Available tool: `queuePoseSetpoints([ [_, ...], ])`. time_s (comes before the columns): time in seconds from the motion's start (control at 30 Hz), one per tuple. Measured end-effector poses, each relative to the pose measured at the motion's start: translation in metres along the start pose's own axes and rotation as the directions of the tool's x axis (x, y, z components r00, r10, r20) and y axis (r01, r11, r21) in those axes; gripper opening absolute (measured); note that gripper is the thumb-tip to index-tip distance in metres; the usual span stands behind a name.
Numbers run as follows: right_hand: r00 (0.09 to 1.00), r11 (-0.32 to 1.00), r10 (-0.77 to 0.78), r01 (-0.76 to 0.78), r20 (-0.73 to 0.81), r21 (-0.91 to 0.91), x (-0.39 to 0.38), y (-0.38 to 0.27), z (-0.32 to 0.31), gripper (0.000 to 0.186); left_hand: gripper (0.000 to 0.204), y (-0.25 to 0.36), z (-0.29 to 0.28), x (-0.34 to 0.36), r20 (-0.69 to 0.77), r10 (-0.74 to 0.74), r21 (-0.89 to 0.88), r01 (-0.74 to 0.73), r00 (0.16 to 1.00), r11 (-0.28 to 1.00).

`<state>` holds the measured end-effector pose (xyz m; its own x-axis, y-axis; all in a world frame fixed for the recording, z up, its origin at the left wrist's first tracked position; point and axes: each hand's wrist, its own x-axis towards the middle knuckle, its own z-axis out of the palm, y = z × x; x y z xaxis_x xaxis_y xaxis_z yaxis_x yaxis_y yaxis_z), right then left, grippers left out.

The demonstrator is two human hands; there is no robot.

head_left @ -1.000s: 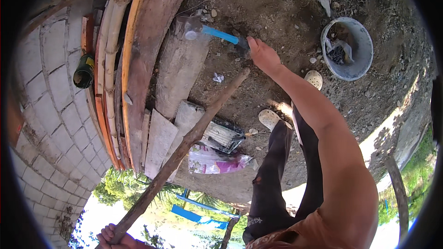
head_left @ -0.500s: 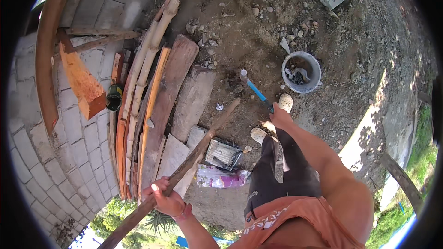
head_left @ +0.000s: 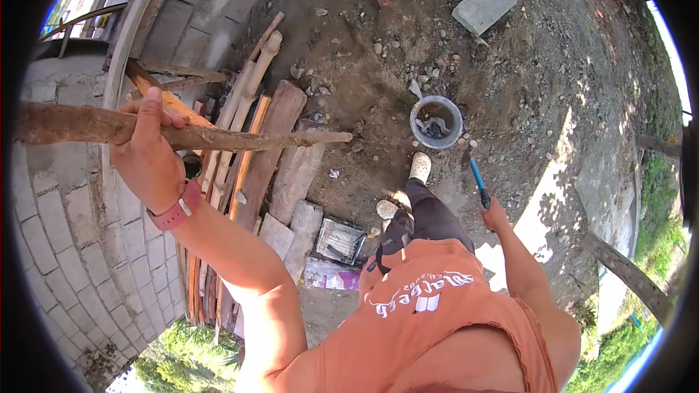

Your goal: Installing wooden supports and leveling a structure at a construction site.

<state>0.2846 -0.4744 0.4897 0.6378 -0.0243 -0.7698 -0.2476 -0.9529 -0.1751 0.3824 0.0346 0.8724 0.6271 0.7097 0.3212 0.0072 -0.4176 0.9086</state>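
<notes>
My left hand (head_left: pixel 151 151), with a pink watch band on its wrist, is wrapped round a rough wooden pole (head_left: pixel 255 140). The pole lies nearly level across the left of the view, its thinner end pointing right above the dirt. Low at my right side, my right hand (head_left: pixel 495 215) grips a hammer (head_left: pixel 477 175) by its dark grip. The hammer has a blue shaft, and its head points away from me, just below a bucket (head_left: pixel 445 143) on the ground.
Long planks (head_left: pixel 277 135) and bamboo poles (head_left: pixel 247 84) lie beside a block wall (head_left: pixel 58 225) on the left. A black-framed panel (head_left: pixel 340 240) and a purple plastic bag (head_left: pixel 331 275) rest near my feet. Farther off sits a concrete block (head_left: pixel 484 7).
My left hand has raised the pole and swung it from a slant to nearly level. My right hand has moved right and back with the hammer, and my view has shifted.
</notes>
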Motion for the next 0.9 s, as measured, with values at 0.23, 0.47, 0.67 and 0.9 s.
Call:
queuePoseSetpoints([
  [0.23,0.989,0.842,0.122,-0.057,-0.086,0.537,-0.034,0.054,0.007,0.020,0.019,-0.252,0.082,-0.027,0.056,-0.075,0.028,0.073,0.996,0.997],
  [0.47,0.925,0.655,0.379,-0.282,0.018,0.701,-0.044,0.085,0.012,0.013,0.019,-0.268,0.071,0.001,-0.119,-0.173,0.346,0.204,0.978,0.916],
  [0.67,0.970,0.851,0.233,-0.166,-0.075,0.498,-0.006,0.067,0.004,0.012,0.035,-0.294,0.047,0.031,-0.357,-0.300,0.305,0.415,0.884,0.857],
  [0.9,0.992,0.843,0.126,-0.095,-0.022,0.529,0.006,0.021,-0.037,0.020,0.039,-0.326,0.052,0.046,-0.498,-0.286,0.190,0.425,0.819,0.885],
])
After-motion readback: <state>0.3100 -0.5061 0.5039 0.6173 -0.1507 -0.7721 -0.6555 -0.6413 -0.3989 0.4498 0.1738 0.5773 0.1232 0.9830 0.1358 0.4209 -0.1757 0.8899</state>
